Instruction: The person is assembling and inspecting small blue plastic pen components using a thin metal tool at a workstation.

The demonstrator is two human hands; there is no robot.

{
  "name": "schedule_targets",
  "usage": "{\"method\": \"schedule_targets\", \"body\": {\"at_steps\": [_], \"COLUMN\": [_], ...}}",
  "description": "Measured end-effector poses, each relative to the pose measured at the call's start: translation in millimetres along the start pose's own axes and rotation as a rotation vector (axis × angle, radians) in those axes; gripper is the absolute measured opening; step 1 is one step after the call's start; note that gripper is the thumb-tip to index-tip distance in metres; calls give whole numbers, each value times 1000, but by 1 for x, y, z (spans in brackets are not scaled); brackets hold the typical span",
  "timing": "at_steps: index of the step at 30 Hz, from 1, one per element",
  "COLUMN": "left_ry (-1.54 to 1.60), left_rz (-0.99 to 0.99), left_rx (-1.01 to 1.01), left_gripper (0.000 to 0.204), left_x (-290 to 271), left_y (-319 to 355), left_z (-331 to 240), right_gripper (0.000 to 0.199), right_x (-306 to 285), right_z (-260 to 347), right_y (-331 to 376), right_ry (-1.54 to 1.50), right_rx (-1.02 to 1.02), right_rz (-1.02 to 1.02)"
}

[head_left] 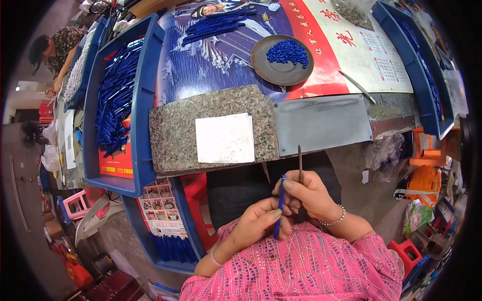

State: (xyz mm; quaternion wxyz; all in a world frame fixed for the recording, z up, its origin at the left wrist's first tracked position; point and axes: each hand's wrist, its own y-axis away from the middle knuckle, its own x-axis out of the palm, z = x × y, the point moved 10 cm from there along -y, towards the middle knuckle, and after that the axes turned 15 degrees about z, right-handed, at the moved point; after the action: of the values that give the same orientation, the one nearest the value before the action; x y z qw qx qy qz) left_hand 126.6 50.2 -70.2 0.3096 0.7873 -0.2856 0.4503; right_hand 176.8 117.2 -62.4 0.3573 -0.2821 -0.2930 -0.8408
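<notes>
My left hand [259, 223] is closed round the lower part of a slim blue pen-like rod [279, 220], held nearly upright in front of my chest. My right hand [314, 196] is closed too, its thumb and fingers at the rod's upper end, which has a paler band. A thin dark pointed tool [300, 163] sticks up from my right hand, tip away from me. Fingers hide the tool's lower part. A second narrow pointed tip [266, 172] shows to the left of the rod; what it belongs to is unclear.
Ahead lie a granite slab [170, 120] with a white square [225, 138], a grey metal plate [324, 123], a dish [261, 65] of small blue pieces, a pile of blue rods [216, 25] and silver tweezers [357, 86]. Blue trays [145, 100] flank the table. A person [63, 55] is far left.
</notes>
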Motion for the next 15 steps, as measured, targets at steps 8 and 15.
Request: {"method": "schedule_targets", "body": {"at_steps": [8,15], "left_ry": [-406,-456], "left_rz": [-215,-271], "left_rx": [-23,-66], "left_gripper": [20,21], "left_x": [4,0], "left_y": [2,6], "left_z": [-25,-23], "right_gripper": [18,21], "right_x": [-13,-18], "right_z": [3,3], "right_y": [3,3], "right_ry": [-7,-3], "right_rx": [-32,-34], "right_rz": [-120,-136]}}
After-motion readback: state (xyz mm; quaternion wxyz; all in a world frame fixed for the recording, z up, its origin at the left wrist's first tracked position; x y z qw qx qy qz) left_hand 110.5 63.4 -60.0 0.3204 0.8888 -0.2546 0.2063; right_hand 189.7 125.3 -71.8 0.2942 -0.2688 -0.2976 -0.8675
